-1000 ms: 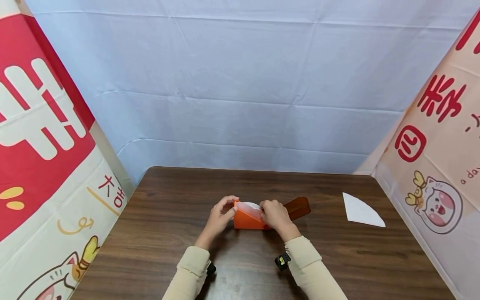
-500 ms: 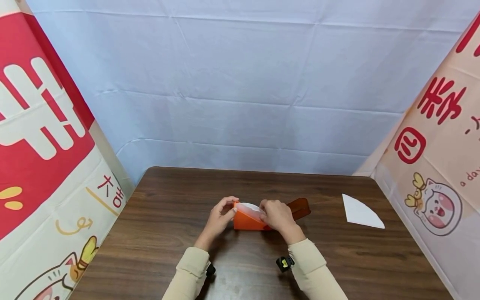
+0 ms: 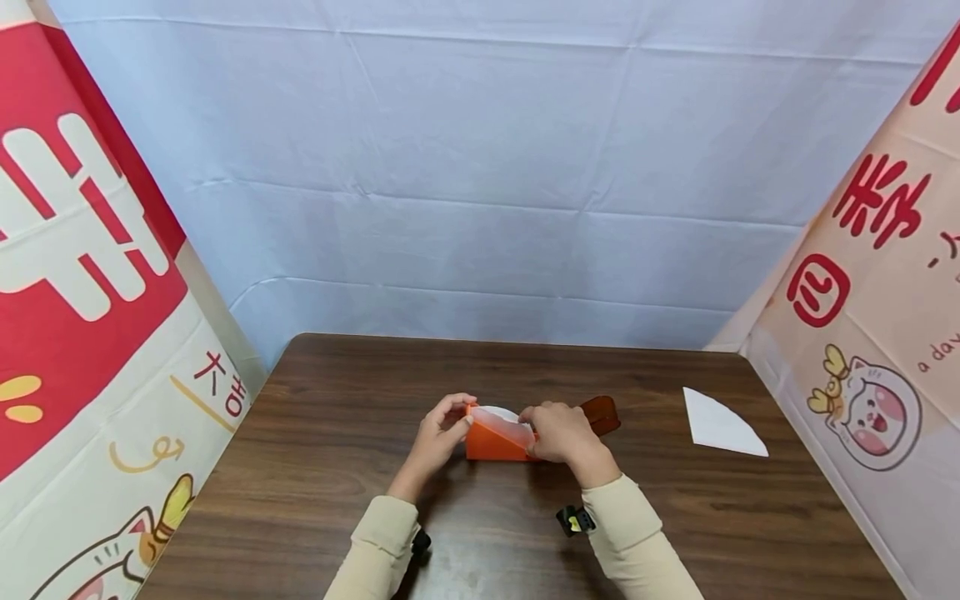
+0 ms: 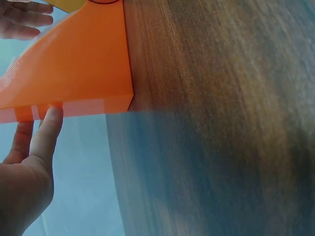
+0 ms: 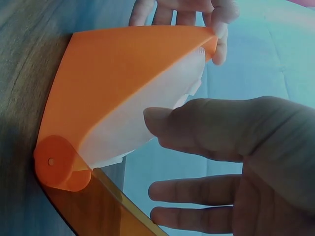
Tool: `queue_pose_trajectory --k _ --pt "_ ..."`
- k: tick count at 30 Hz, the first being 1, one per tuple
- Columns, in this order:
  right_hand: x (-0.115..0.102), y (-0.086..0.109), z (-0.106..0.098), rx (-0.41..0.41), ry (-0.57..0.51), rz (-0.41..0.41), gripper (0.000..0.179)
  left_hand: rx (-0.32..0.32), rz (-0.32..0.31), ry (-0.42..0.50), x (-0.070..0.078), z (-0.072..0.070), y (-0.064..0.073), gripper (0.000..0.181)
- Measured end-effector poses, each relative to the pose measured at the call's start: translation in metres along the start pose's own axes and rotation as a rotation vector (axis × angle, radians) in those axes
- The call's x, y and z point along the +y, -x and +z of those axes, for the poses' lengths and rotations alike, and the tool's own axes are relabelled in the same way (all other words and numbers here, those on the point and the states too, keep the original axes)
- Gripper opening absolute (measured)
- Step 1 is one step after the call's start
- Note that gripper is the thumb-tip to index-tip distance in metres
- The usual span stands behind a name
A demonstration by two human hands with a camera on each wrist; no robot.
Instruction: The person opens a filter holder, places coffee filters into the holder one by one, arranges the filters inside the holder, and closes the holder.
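Observation:
An orange wedge-shaped coffee filter holder (image 3: 495, 443) stands on the table, with white filter papers (image 5: 133, 113) inside and showing above its sloped edge. Its translucent brown lid (image 3: 602, 414) is swung back to the right on a round hinge (image 5: 54, 160). My left hand (image 3: 442, 429) grips the holder's tall left end, thumb and fingers at the end wall and its top corner. At the low right end is my right hand (image 3: 564, 432). Its thumb (image 5: 192, 123) overlaps the papers in the right wrist view, while the lower fingers extend straight behind; the index finger is hidden.
A white quarter-circle sheet, like a filter paper (image 3: 723, 423), lies flat at the right of the brown wooden table (image 3: 315, 467). A pale cloth (image 3: 480, 167) hangs behind the table, and printed cloths stand along both sides.
My right hand has shifted slightly to the right along the holder, uncovering more of the papers and covering more of the lid. My left hand and the holder stay nearly still.

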State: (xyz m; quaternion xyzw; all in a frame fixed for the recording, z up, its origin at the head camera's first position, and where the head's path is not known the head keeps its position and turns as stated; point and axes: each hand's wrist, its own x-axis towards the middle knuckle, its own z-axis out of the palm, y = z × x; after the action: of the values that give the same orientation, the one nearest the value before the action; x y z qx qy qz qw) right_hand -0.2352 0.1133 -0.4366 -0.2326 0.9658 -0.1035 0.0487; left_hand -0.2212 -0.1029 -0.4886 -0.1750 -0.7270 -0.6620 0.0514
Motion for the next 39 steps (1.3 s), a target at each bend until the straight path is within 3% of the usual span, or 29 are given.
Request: queue_pose_trajectory --k 11,18,39 --pt "0.0 0.012 -0.012 0.021 0.013 0.004 0.038 0.009 0.011 -0.008 0.0 0.002 0.001 0.025" --pt "0.01 0.021 -0.028 0.075 0.08 -0.006 0.04 0.032 0.025 -0.024 0.001 0.002 0.001 0.025" --pt "0.04 0.037 -0.048 0.147 0.107 0.005 0.036 0.024 0.003 -0.02 0.001 0.002 0.001 0.024"
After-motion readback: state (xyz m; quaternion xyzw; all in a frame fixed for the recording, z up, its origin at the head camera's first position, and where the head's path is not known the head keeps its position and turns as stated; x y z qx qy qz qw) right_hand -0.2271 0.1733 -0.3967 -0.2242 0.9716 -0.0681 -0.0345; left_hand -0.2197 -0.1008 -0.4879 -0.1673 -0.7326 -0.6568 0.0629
